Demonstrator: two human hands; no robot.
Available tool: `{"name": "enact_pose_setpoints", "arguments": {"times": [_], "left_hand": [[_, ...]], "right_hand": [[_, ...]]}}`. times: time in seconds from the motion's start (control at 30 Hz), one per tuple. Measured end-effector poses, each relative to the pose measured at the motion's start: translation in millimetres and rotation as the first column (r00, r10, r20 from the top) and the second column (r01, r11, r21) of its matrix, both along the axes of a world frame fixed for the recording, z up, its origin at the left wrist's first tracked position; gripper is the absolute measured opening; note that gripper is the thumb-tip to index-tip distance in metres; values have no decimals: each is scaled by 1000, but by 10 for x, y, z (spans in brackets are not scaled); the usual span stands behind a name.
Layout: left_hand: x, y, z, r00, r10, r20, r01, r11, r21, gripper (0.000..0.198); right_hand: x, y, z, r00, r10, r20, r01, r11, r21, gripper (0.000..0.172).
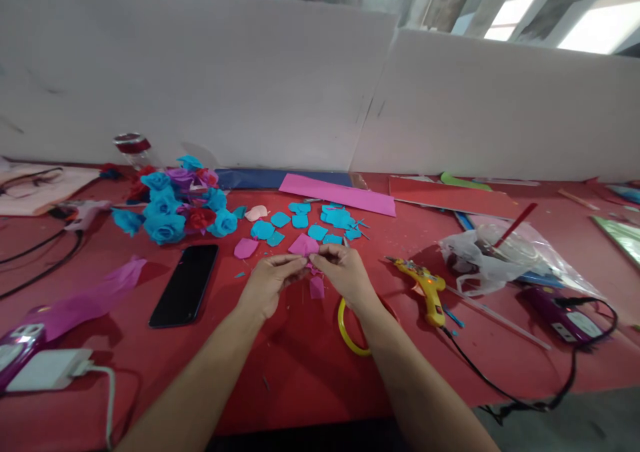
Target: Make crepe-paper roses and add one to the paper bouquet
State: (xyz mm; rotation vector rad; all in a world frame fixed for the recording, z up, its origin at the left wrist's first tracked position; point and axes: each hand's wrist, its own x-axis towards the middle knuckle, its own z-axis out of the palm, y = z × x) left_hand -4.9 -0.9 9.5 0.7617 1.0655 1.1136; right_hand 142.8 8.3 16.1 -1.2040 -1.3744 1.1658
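Note:
Both hands meet over the middle of the red table. Between their fingertips is a pink paper petal. My left hand pinches it from the left, and my right hand pinches it from the right. Just below the fingers a small pink paper piece shows; whether it is joined to the petal I cannot tell. Several blue paper petals lie beyond the hands, with another pink petal to the left. Under my right forearm rest scissors with a yellow handle, partly hidden.
Paper flowers bunch at the back left, near a phone. A yellow glue gun lies to the right, its cord running to a purple power strip. A pink paper strip lies before the white partition.

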Motion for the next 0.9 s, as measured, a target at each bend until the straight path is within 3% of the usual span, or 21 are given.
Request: {"name": "enact_pose_setpoints", "arguments": {"times": [0.13, 0.27, 0.47, 0.7, 0.9], "left_hand": [[13, -20, -1, 996, 42, -81, -35, 995, 90, 19], [11, -27, -9, 994, 73, -77, -64, 991, 114, 18], [12, -29, -14, 995, -21, -102, 37, 987, 154, 17], [19, -24, 17, 990, -98, 102, 104, 993, -58, 17], [28, -20, 35, 959, -37, 282, 105, 968, -229, 9]], "right_hand": [[-6, -5, -7, 998, -26, 58, 23, 998, 58, 14], [-24, -25, 32, 999, -3, -33, 5, 999, 47, 12], [-27, -37, 45, 994, 57, -98, -55, 998, 20, 14], [-5, -24, 6, 994, -16, -106, 17, 1000, 8, 17], [-15, -28, 37, 970, -26, -240, 11, 998, -64, 18]]}}
